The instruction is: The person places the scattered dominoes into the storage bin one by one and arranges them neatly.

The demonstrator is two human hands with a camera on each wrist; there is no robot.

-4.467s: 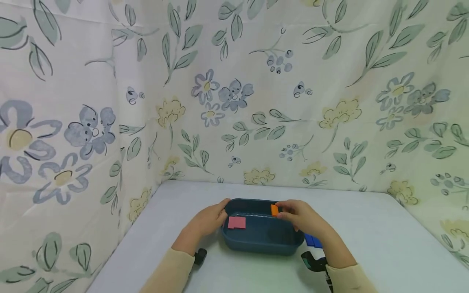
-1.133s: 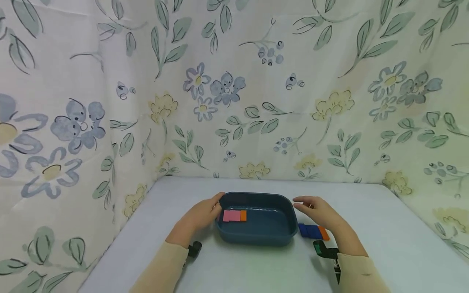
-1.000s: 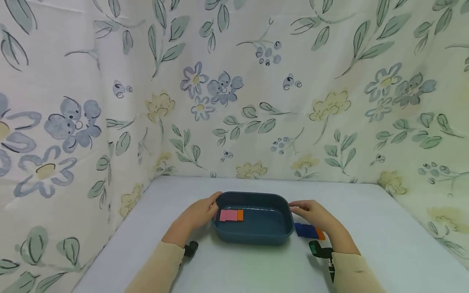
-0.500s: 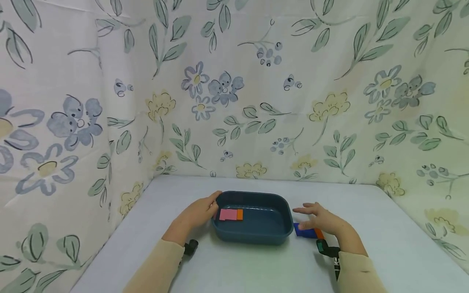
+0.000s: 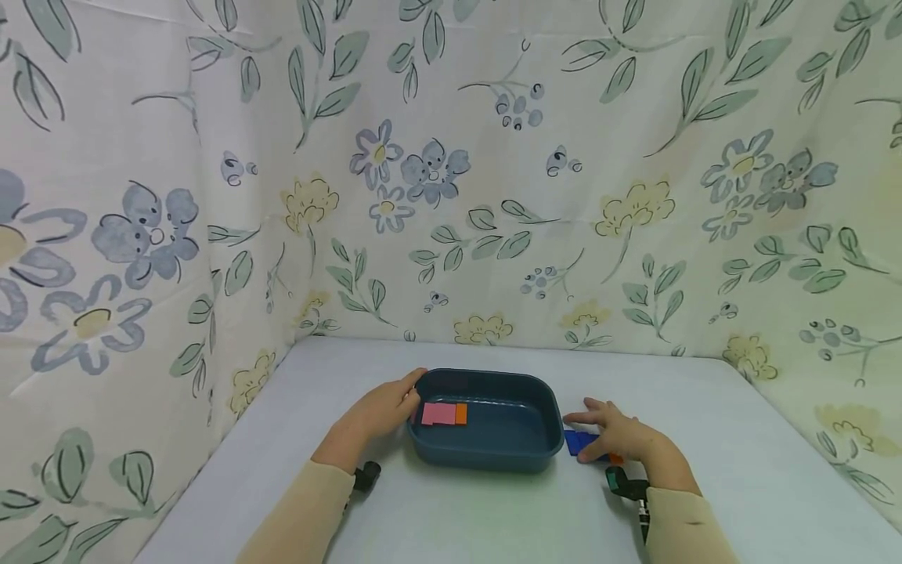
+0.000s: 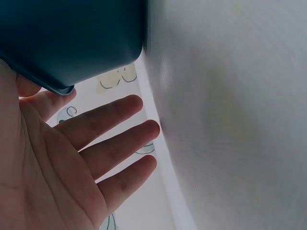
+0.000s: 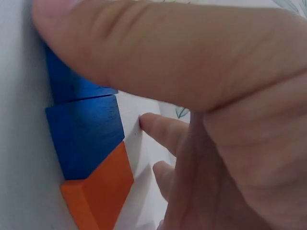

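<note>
A dark teal plastic bin [image 5: 486, 458] stands on the white table. My left hand [image 5: 378, 411] pinches its left rim between thumb and index finger; the left wrist view shows the other fingers [image 6: 112, 148] stretched out below the rim. Inside the bin, two pink blocks [image 5: 439, 413] and an orange block [image 5: 461, 413] lie in a row at the left. Outside, right of the bin, my right hand [image 5: 620, 435] spreads over a row of blue blocks [image 7: 86, 136] ending in an orange block [image 7: 108, 191]. Its thumb lies against a blue block; the index fingertip is hidden in the right wrist view.
The white table [image 5: 465, 517] reaches back to a floral cloth [image 5: 486, 196] hung behind it and along the left. Dark wrist mounts [image 5: 625, 486] sit under both forearms.
Since 4.5 s ago an orange block has left my right hand and lies beside the pink ones in the bin. My right hand has moved outside, down onto the blue row. The left hand stays at the rim.
</note>
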